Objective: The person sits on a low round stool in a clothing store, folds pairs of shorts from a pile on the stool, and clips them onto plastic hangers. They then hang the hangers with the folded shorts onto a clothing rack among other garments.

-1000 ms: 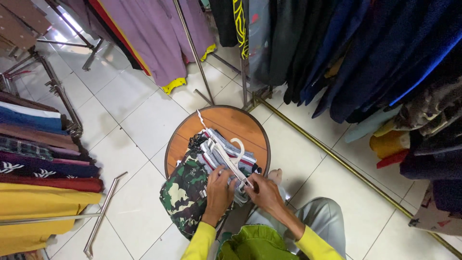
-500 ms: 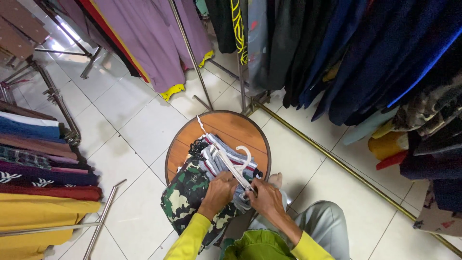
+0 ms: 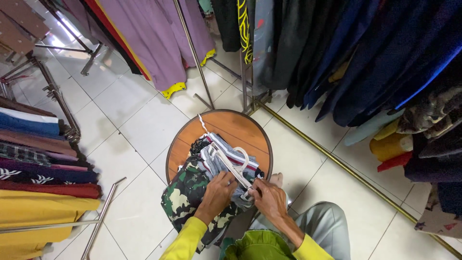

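Hands work a white hanger (image 3: 234,167): left hand (image 3: 217,188) presses grey striped garment (image 3: 222,156), right hand (image 3: 267,197) pinches hanger's near end.

The scene is brightly and evenly lit from overhead. Glare sits on the glossy white floor tiles (image 3: 130,110) toward ten o'clock, where pale streaks wash out the grout lines. Shadows are soft and short; the round wooden table (image 3: 240,126) casts only a faint one. The dark hanging clothes (image 3: 365,58) from one to three o'clock lose detail in their folds. The wide lens bends straight rails near the edges. Focus is sharp at the centre, slightly softer at the corners.
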